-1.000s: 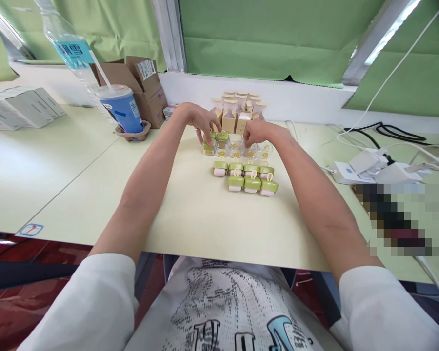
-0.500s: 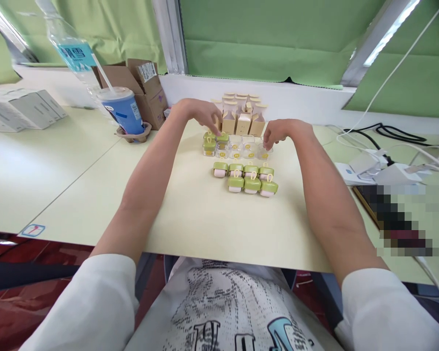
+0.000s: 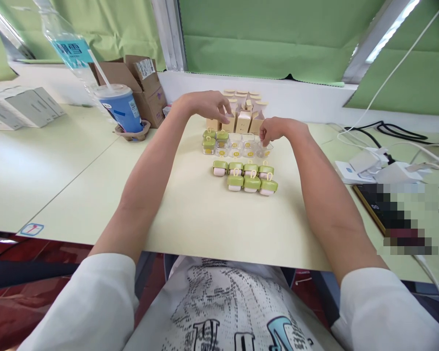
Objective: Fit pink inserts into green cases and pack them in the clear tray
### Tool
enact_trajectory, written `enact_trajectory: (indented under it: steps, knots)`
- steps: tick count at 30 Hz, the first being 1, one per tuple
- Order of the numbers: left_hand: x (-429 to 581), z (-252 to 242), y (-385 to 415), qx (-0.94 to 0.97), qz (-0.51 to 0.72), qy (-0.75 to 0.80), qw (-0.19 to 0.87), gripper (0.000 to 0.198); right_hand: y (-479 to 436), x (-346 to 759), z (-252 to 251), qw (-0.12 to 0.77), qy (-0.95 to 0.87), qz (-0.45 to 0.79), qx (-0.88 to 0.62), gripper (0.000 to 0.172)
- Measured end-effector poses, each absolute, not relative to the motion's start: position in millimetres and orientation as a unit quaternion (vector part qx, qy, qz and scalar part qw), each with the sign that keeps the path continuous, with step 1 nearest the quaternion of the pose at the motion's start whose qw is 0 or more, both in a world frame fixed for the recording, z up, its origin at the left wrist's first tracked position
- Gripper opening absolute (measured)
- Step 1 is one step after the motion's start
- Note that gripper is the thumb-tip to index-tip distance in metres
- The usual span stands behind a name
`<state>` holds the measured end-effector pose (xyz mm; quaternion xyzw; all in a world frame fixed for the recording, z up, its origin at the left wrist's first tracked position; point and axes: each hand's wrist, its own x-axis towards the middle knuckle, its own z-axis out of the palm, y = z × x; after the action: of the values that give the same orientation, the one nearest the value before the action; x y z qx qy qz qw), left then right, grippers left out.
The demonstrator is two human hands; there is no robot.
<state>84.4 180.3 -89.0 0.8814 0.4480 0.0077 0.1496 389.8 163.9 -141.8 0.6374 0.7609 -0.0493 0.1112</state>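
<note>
The left hand (image 3: 215, 106) hangs above the front of the open tan cardboard boxes (image 3: 243, 122), fingers bent and parted. The right hand (image 3: 273, 130) points its fingertips down at the right end of two rows of small clear plastic cases with yellow marks (image 3: 235, 152); whether it pinches one cannot be told. Green lids cover three cases at the left end. Just nearer stand seven pale, rounded containers with green lids and yellow loops (image 3: 252, 184), and from them the pale yellow tabletop (image 3: 219, 224) runs openly to its near edge. A white wall ledge (image 3: 300, 100) bounds the far side. Half a second ago the left fingertips were lower, by the green lids; the right hand is over the same end.
</note>
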Motion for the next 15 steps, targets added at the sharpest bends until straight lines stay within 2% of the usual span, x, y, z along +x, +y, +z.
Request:
enact_trajectory:
  steps: [6,11,15]
  knots:
    - [83.7,-91.5,182.6,0.878,-0.003,0.448,0.170,0.099,160.0,395.8,-139.9,0.086,0.770,-0.025,0.632,0.074]
    - [85.3,-88.8,179.5,0.878,-0.005,0.450,0.162,0.102,152.7,387.9,-140.3,0.079,0.804,-0.070,0.585,0.062]
    - [85.4,-87.9,178.7,0.878,0.001,0.454,0.151,0.104,150.1,379.9,-143.2,0.087,0.804,-0.060,0.585,0.051]
